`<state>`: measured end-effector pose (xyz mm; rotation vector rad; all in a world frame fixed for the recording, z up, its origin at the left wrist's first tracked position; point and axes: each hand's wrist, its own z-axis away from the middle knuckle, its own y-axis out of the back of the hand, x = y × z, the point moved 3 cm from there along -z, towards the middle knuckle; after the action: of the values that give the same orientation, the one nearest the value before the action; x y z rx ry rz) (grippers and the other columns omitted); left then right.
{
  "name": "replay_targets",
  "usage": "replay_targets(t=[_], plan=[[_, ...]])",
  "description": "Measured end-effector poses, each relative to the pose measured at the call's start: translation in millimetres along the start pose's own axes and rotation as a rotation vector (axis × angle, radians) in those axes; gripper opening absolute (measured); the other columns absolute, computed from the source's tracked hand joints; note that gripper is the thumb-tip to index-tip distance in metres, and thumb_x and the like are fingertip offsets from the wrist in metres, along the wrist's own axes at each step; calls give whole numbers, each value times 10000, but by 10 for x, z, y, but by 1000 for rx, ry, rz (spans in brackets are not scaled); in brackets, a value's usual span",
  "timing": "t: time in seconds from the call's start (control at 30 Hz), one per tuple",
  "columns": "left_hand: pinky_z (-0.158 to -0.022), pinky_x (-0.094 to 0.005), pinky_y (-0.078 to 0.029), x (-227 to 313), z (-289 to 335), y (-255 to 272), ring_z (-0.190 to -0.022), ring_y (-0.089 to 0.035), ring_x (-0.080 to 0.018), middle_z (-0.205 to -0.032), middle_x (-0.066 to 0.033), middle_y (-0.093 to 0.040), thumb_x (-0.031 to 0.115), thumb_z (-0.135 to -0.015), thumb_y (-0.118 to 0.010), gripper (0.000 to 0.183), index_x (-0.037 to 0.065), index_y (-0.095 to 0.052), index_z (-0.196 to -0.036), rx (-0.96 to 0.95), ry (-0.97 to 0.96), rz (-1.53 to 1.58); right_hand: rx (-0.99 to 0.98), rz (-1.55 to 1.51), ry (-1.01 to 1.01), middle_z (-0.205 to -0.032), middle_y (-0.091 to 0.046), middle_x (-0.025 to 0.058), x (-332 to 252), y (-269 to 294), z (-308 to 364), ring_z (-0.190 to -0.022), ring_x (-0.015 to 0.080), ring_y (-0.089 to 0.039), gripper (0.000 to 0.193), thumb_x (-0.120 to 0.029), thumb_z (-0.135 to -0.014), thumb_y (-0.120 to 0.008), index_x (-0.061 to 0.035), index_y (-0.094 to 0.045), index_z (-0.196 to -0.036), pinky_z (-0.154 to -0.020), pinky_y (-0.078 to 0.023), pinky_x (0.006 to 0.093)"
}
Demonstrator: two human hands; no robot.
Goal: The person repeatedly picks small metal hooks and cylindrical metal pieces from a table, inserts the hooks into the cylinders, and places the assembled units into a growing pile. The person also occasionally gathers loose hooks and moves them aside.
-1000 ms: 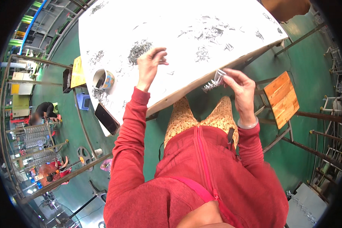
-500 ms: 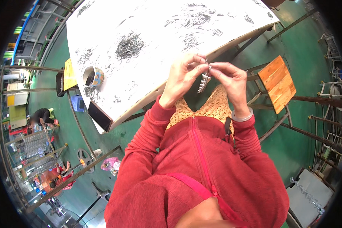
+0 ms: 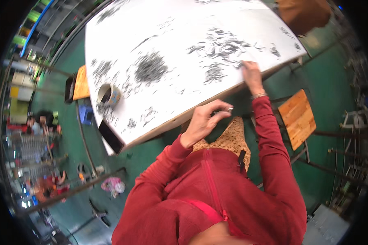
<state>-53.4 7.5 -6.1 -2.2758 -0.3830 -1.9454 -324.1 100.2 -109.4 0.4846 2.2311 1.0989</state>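
In front of my body my left hand (image 3: 206, 122) is closed in a pinch, with a small shiny metal piece (image 3: 231, 109) showing at the fingertips. The rest of what it may hold is hidden behind the fingers. My right hand (image 3: 252, 75) reaches over the table's near edge, its fingertips down beside a pile of loose metal pieces (image 3: 229, 47). Motion smears those fingers, so any piece in them cannot be made out. A smaller heap of pieces (image 3: 213, 73) lies just to the left of that hand on the white tabletop (image 3: 184, 36).
A dense dark heap of metal parts (image 3: 150, 67) lies left of centre. Nearby stand a tub (image 3: 109, 94) and a dark phone-like slab (image 3: 111, 136) at the table's left corner. To the right is a wooden stool (image 3: 297, 118). People work in the far left background.
My hands have come apart: the right moved forward onto the table, the left down nearer my body. The dangling cluster of metal pieces between them no longer shows. The view has shifted and blurred.
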Motion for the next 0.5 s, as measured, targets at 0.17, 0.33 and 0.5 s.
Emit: replay_targets(t=[0.17,0.33,0.5], plan=[[-747,-259,-497,-116,12,34,-823,-603,-122,-918,-53,-632,4,-851,-582,146,19,-617,-991,58,-100,-21,91,-648,-473,-836,-623,98,-245,308,107,-780,202,-638,183,-96,-921,-506,8,-623,-1015,-656,-561,303],[-764,-248,-468,-214,-26,37,-861,-577,-115,-930,-44,-616,32,-879,-556,108,27,-600,-977,72,-16,85,-218,-1465,-576,-895,-560,91,-749,764,342,-811,175,-614,233,-68,-935,-465,44,-529,-1130,-696,-576,304],[-766,-253,-478,-282,-24,85,-884,-591,-113,-942,-45,-620,113,-898,-583,147,34,-551,-1018,57,94,44,-499,-1362,-426,-850,-536,18,-1281,1063,416,-798,95,-570,272,-4,-855,-580,18,-547,-1124,-754,-561,282]])
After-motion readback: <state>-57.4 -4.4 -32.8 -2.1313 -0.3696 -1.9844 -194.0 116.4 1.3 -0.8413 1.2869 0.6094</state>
